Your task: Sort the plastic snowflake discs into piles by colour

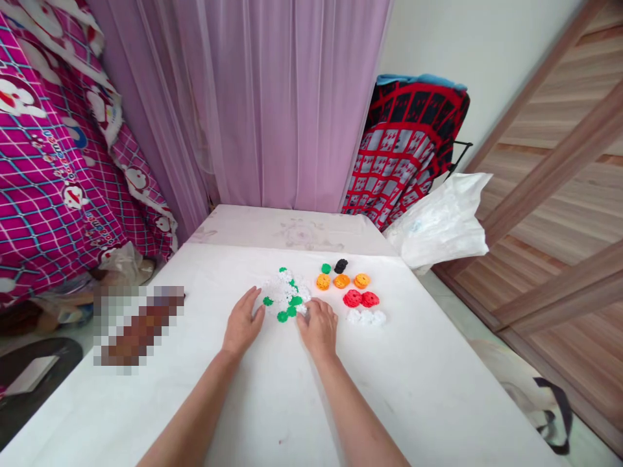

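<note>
A loose pile of small scalloped discs, white discs [280, 292] mixed with green discs [295, 301], lies on the white-covered table [272, 402]. My left hand [244, 324] rests at the pile's left side, its fingers stretched and the thumb apart, holding nothing. On the other side, my right hand [318, 327] touches the pile's right edge with bent fingers, the thumb apart from them. White pieces show by its thumb and index finger; no firm grip on them is visible.
Right of the pile are sorted groups: a green disc [326, 268], black discs [341, 266], orange discs [341, 281], red discs [361, 298] and white discs [366, 317]. A blurred-out item [143, 327] lies at left. A white plastic bag [440, 220] stands beyond the right edge.
</note>
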`<state>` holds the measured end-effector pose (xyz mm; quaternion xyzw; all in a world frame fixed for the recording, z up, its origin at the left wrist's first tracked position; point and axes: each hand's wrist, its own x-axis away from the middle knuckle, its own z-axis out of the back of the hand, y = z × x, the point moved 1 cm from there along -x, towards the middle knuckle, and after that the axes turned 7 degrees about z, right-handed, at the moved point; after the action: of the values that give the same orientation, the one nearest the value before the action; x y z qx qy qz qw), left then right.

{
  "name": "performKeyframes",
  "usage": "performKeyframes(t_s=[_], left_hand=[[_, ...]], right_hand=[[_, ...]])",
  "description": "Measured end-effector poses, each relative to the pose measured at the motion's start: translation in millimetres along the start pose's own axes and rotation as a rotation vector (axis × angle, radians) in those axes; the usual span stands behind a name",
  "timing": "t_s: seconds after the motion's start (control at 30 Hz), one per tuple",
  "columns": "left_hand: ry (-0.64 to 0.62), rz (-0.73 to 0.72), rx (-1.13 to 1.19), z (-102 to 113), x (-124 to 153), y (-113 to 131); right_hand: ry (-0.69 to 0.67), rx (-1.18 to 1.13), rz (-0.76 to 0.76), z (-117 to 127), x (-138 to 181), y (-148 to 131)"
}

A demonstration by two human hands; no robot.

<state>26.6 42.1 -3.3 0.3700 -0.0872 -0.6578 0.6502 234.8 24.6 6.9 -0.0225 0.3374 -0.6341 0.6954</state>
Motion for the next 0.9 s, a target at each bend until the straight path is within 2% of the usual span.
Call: performKeyframes(t_s=[0.1,0.27,0.47,0.63,0.9], left_hand=[[-0.001,-0.002,-0.018,2.2,0.6,1.9],[0.001,0.0,-0.013,4.2,0.6,3.4],[-0.013,-0.015,0.012,4.0,3.6,3.3],[-0.008,-0.021,0.069,3.4,5.0,0.7],[0.022,0.122,0.253,9.2,7.5,-2.2]], right_hand=[[0.049,-0.038,-0.009,-1.6,3.0,4.3],[0.048,-0.022,0.056,-2.0,5.5,5.5],[0.082,-0.115,0.129,4.1,11.7,6.8],[0.033,-0.108,0.182,5.7,17.2,5.7],[-0.004,0.03,0.17,1.4,14.4,3.0]])
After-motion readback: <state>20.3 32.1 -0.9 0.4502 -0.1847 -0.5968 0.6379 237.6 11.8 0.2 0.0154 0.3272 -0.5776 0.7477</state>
